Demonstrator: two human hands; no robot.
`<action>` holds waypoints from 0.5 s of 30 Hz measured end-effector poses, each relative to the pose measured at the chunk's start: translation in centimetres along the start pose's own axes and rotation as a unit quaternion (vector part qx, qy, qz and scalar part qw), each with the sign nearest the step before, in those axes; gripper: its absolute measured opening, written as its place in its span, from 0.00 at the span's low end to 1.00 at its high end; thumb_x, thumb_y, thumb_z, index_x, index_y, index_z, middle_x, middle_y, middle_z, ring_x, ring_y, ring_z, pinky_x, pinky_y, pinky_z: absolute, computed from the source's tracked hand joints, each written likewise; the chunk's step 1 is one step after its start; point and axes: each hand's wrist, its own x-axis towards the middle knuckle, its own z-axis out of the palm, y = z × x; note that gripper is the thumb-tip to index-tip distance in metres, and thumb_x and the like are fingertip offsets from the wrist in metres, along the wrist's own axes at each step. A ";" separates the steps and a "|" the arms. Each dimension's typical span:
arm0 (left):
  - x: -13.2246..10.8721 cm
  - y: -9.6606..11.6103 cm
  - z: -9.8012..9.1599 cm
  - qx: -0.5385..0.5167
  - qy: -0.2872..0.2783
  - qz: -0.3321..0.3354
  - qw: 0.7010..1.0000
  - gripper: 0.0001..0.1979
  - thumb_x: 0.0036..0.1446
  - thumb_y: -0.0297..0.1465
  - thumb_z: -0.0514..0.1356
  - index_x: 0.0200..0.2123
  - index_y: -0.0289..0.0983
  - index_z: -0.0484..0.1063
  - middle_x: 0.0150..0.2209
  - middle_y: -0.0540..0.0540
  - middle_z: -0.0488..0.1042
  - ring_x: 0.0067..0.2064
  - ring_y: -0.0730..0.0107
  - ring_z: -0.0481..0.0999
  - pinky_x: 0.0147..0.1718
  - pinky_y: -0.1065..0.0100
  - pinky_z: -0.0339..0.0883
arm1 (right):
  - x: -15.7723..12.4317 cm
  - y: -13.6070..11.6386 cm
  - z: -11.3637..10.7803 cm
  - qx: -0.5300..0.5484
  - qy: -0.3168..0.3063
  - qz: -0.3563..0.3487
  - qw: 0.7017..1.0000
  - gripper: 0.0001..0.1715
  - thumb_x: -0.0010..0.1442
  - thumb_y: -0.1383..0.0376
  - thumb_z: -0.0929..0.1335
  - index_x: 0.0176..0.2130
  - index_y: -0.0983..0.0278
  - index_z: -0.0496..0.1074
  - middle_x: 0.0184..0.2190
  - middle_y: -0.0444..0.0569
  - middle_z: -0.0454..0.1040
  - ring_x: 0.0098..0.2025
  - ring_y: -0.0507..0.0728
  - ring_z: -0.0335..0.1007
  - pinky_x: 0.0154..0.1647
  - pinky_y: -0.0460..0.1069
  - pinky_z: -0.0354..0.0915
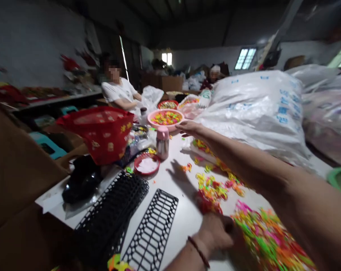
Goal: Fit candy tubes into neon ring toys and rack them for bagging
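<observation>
My right hand (190,128) is stretched far out over the white table (184,218), fingers extended and apart, just short of the rim of a pink basin (156,123) full of small colourful plastic pieces. It holds nothing. My left hand (215,230), with a red cord at the wrist, rests low at the edge of a heap of colourful pieces (260,237). Its fingers are smeared by motion. More loose pieces (212,188) trail across the table between my hands. A black grid tray (155,226) lies flat to the left of my left hand.
A stack of black grid trays (110,214), a red dish (146,164), a pink-lidded steel bottle (162,142) and a red bag (102,131) stand at the left. A large white sack (257,109) fills the right. A green basin (340,177) sits far right. A person in white (119,92) sits opposite.
</observation>
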 end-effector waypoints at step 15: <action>-0.1 -0.3 1.2 0.072 0.228 0.184 0.953 0.20 0.62 0.38 0.54 0.19 0.37 0.59 0.19 0.52 0.64 0.23 0.76 0.61 0.25 0.70 0.53 | -16.5 13.8 -2.6 -0.371 -0.092 0.071 0.921 0.11 0.62 0.64 0.67 0.36 0.65 0.79 0.34 0.51 0.80 0.34 0.55 0.73 0.34 0.46 0.60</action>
